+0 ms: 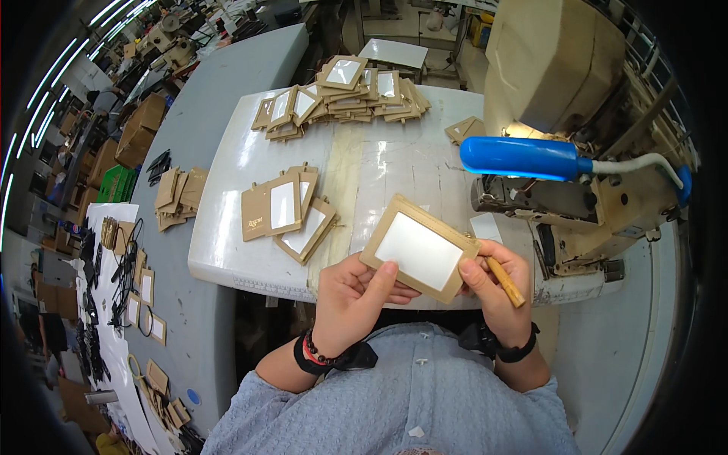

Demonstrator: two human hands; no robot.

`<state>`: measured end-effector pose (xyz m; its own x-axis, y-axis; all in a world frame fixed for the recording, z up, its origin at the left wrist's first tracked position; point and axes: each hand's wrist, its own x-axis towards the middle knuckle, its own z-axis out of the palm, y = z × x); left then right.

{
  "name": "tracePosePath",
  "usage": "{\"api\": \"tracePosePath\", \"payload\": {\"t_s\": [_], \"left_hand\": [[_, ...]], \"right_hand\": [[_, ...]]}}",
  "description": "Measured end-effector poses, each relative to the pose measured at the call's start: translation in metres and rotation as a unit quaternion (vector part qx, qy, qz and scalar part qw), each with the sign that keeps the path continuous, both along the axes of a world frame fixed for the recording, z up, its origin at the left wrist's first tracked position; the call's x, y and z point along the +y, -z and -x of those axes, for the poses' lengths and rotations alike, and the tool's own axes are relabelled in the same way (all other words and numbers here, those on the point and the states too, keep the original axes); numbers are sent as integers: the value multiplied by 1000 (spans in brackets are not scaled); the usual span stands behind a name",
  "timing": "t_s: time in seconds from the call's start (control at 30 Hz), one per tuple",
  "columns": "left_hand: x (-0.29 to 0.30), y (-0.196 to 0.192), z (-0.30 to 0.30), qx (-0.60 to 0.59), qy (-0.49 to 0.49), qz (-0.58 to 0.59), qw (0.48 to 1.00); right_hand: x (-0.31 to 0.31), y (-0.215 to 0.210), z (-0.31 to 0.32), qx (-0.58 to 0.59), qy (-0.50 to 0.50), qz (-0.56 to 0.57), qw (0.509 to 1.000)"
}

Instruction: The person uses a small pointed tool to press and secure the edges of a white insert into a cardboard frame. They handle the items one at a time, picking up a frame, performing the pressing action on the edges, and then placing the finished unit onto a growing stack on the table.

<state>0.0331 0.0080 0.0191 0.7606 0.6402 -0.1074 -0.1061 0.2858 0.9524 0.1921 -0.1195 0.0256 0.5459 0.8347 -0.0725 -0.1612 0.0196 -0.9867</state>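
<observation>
Both hands hold a tan card holder [419, 250] with a pale window, tilted above the table's front edge. My left hand [353, 296] pinches its lower left side, thumb on the front and fingers behind. At the lower right corner my right hand [497, 292] grips it with the thumb on the face. A yellow-brown stick-like handle [506, 283], perhaps of a small tool, is tucked in the right hand's fingers; its other end is hidden. Just left of the held piece lie several more card holders [271, 206], overlapping, one with gold lettering.
A large heap of card holders [345, 95] covers the table's far side. To the right stands a sewing machine [569, 205] with a blue lamp [523, 157] reaching over the table. A grey side table [201, 250] at left carries tan pieces [180, 193] and black cords [125, 280].
</observation>
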Motion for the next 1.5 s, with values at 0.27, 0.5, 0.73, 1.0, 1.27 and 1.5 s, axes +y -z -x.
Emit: {"api": "tracePosePath", "payload": {"t_s": [0.27,0.5,0.73,1.0,1.27,1.5], "left_hand": [[-5,24,-10,-37,3,23,999],[-8,23,-11,71,-5,-43,997],[-12,30,-12,1,16,2,1000],[-11,14,-2,-43,56,12,997],[-16,15,3,-39,27,9,999],[-16,10,2,-32,19,27,999]], "right_hand": [[0,26,-10,29,6,-14,999],[-5,20,-7,8,6,0,1000],[-14,27,-2,-22,39,-24,999],[-20,28,-7,17,22,-36,999],[-21,20,-2,13,17,-41,999],[-22,17,0,-15,22,-34,999]]}}
